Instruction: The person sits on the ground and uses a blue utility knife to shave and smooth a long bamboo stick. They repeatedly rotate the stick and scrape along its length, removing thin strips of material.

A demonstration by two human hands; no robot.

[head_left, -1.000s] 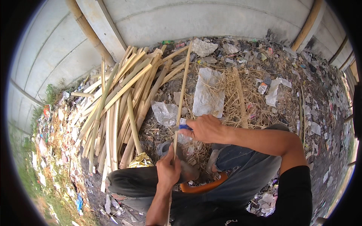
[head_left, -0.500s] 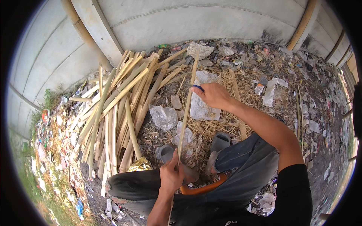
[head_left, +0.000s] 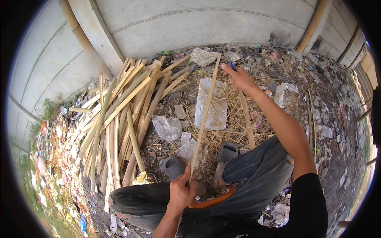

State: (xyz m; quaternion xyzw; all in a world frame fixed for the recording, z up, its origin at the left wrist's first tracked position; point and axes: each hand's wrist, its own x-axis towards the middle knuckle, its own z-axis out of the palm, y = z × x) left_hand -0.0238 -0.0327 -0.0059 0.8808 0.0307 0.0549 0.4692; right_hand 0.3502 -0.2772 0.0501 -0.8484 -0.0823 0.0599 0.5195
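Observation:
My left hand (head_left: 181, 192) grips the near end of a long thin bamboo strip (head_left: 205, 115) that slants away toward the wall. My right hand (head_left: 239, 78) is stretched far out near the strip's far tip and is closed on a small blue-handled knife (head_left: 232, 66). I am sitting with bent knees in dark trousers, my feet in grey sandals (head_left: 227, 152) on dry straw.
A pile of split bamboo slats (head_left: 119, 119) lies to the left. Plastic bags (head_left: 211, 104), straw and litter cover the ground ahead and to the right. A concrete wall (head_left: 190, 27) with leaning posts closes the far side. An orange object (head_left: 210, 202) rests at my lap.
My right hand has slid with the knife from the middle of the strip out toward its far tip. The left hand has kept its hold on the near end.

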